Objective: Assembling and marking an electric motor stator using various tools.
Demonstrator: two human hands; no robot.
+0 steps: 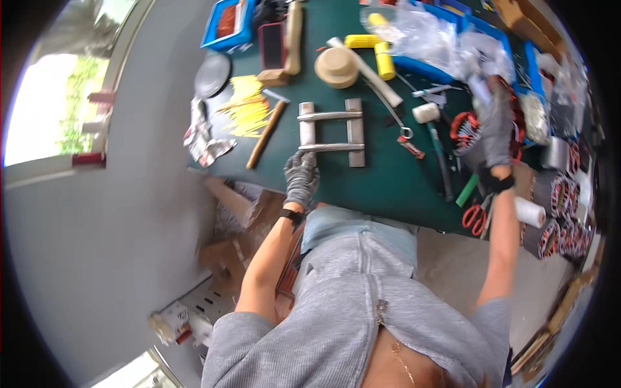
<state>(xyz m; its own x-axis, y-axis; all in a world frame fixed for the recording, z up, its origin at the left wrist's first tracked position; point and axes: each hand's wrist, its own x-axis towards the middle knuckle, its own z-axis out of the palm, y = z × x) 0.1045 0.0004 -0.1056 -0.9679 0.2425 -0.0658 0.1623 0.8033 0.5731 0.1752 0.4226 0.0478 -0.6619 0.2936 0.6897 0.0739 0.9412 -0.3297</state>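
My left hand (301, 178), in a grey knitted glove, is at the near left corner of a metal frame (330, 147). Two flat bars and two round rods make up this frame, which lies on the green tabletop (362, 187). The left fingers close on the end of the left bar. Off to the right, my gloved right hand (497, 126) reaches over a motor stator with red-orange windings (464, 131). Motion smears the right fingers, so their grip on anything is unclear.
Yellow strips (246, 107) and a wooden stick (265, 136) lie left of the frame. Beyond it stands a beige round block (337, 67). Red-handled scissors (475, 220) and a white spool (530, 212) sit near the right edge, beside several wound stators (561, 192). Blue bins (414, 64) line the back.
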